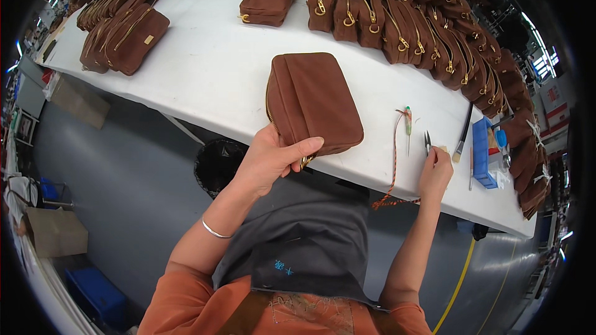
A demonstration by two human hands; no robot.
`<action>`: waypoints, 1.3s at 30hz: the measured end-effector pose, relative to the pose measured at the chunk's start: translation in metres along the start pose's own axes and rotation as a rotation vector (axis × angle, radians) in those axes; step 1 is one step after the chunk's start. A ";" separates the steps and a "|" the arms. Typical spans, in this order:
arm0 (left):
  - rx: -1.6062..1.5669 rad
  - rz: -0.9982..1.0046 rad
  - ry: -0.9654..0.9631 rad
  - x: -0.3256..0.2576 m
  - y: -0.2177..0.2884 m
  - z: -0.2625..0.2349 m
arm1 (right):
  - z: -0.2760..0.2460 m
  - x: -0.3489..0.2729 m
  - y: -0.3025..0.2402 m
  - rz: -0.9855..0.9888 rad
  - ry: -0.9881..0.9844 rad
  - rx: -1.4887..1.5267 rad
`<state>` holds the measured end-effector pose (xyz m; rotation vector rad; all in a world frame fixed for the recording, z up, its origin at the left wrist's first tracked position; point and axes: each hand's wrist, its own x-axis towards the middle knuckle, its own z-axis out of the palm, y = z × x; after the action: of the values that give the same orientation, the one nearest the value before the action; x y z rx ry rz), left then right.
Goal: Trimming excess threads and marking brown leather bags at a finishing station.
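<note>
Left hand (261, 160) pinching a brown bag (320, 102) over the worktop's (205, 56) near edge.
The left fingers close on its lower left corner, thumb on the face; the right hand's (436, 177) fingers curl at a pointed black tool (428, 141), grip unclear. That corner hold could let the bag tip and slip; the sharp point might scratch it. It looks boxy, smooth, round-cornered, with a gold zip (268, 104).

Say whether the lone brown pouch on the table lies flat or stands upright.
Flat: the lone pouch shows its broad face upward.
</note>
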<state>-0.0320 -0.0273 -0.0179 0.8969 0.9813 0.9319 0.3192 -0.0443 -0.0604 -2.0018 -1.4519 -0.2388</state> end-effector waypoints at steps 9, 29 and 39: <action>-0.048 0.013 0.058 0.004 -0.009 0.016 | -0.024 -0.027 -0.051 0.317 -0.047 0.890; -0.196 0.149 0.122 0.014 -0.028 0.041 | -0.010 -0.078 -0.148 -0.174 -0.374 0.726; -0.183 0.148 0.115 0.016 -0.027 0.042 | -0.007 -0.075 -0.157 -0.238 -0.379 0.748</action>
<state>0.0173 -0.0293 -0.0351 0.7752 0.9190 1.1897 0.1512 -0.0794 -0.0303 -1.2996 -1.6801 0.5440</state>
